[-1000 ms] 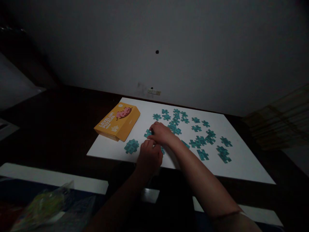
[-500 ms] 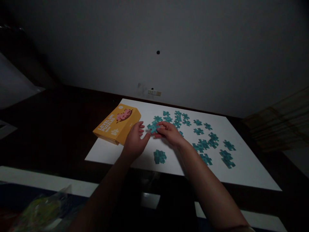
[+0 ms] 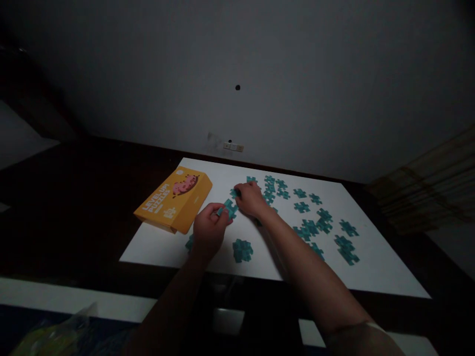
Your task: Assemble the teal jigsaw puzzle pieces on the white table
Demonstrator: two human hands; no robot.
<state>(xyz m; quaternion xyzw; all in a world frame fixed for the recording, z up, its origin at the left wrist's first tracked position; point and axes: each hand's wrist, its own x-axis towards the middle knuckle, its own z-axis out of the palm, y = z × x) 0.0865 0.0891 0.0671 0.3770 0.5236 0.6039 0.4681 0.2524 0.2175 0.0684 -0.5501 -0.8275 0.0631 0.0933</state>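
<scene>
Dim room, white board on the table. Just now the left hand pulled back, fingers pinched on a piece; right hand slid to the pile, can't tell its grip

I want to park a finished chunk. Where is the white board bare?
Bare: the near right corner of the white board, in front of the scattered pieces, and the strip in front of the orange box. Crowded: the far middle, by the left hand and right hand.
</scene>
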